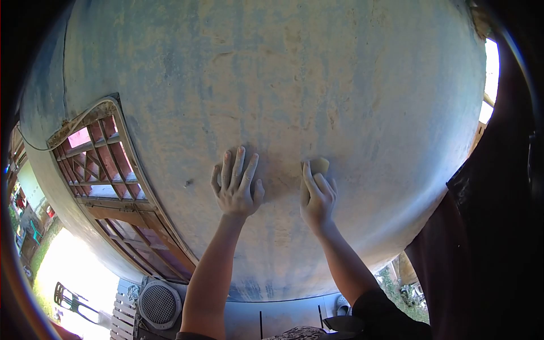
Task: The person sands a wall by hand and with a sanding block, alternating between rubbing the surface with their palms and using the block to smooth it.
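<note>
A worn wall (272, 85) with patchy blue-grey paint and pale, dusty smears fills most of the head view. My left hand (236, 190) lies flat against it, fingers spread and pointing up, with pale dust on the skin. To its right, my right hand (318, 195) is closed around a small yellowish piece of sandpaper (321, 165) and presses it to the wall. Only the upper edge of that piece shows past the fingers. Between the hands runs a slightly browner, rubbed-looking patch of wall.
A wooden door or window frame with lattice panes (102, 158) is set in the wall at left. Below it stand a round-grilled speaker (160, 304) and a slatted bench (123, 311). A chair (73, 300) stands in bright sunlight outside. Dark cloth (487, 226) hangs at right.
</note>
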A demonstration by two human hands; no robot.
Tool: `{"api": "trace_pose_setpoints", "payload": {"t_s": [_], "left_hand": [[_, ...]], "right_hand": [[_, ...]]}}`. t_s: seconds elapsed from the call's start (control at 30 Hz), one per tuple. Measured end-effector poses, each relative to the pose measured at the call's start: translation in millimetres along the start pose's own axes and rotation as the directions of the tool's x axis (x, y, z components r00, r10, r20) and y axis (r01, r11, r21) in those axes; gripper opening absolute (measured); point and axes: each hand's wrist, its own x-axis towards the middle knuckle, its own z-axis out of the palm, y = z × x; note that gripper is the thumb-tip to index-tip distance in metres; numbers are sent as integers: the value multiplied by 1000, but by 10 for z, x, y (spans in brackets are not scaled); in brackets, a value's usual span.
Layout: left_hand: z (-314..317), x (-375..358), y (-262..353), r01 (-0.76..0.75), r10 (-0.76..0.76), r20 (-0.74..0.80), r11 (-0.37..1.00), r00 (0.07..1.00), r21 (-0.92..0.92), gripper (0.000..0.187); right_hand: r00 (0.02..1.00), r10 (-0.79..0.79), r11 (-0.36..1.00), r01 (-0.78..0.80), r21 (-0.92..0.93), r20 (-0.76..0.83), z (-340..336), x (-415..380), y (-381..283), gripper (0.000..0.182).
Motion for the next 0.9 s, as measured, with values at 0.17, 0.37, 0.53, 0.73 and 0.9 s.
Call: {"api": "trace_pose_setpoints", "payload": {"t_s": [0.17, 0.37, 0.53, 0.73, 0.9], "left_hand": [[24, -3, -12, -8, 8, -3, 1000, 1000, 6, 54], [16, -1, -19, -24, 24, 2, 1000, 1000, 17, 53], [-2, 19, -11, -24, 24, -3, 1000, 1000, 1, 54], [27, 5, -21, -37, 37, -17, 999, 999, 9, 51], [44, -13, -9, 13, -13, -36, 1000, 999, -15, 50]], "right_hand": [[998, 4, 1000, -3, 19, -64, 63, 298, -128, 42], [999, 44, 999, -44, 15, 29, -21, 715, -260, 46], [991, 120, 991, -123, 45, 55, -53, -176, -151, 47], [996, 93, 987, -94, 132, 18, -3, 324, -102, 48], [999, 48, 987, -49, 156, 8, -44, 625, -42, 47]]}}
